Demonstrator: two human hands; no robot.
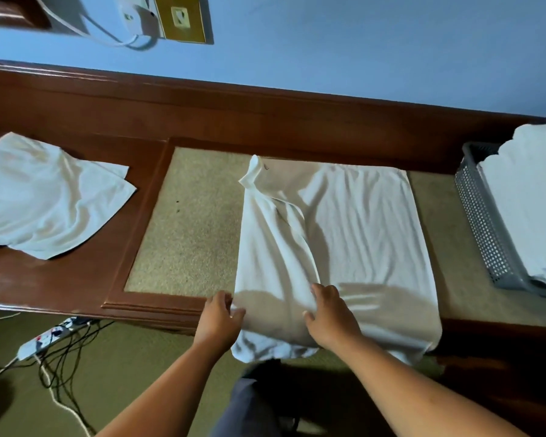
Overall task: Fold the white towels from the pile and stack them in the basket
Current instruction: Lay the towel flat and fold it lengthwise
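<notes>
**Both hands at the near edge of a spread towel**

The left hand (pixel 218 320) pinches the near left edge of a white towel (pixel 360 222), its fingers curled round the hem. The right hand (pixel 331 316) lies palm-down on the cloth just beside it, fingers stretched forward onto a raised fold. The towel runs away from both hands across a beige mat (pixel 186 222) set into the wooden bench (pixel 60 279). Its near end hangs over the bench edge below the wrists.

Well off to the left of the left hand, the pile (pixel 44 197) of loose white towels lies rumpled on the wood, cut off by the frame edge. To the right of the right hand and farther back stands a grey perforated basket (pixel 479 222) holding folded towels (pixel 530 200). These rise above its rim, and both run out of frame on the right.

Below and left of the left hand, a power strip (pixel 44 337) and tangled cables (pixel 63 367) lie on the olive floor (pixel 123 373). Between the forearms, a dark trouser leg (pixel 246 405) is only partly visible.

Far beyond the hands, a brass socket plate (pixel 183 20) and a white cord (pixel 108 39) sit on the blue wall (pixel 360 42), blurred.

A small dark mark on the towel's far left corner is too small to read.
</notes>
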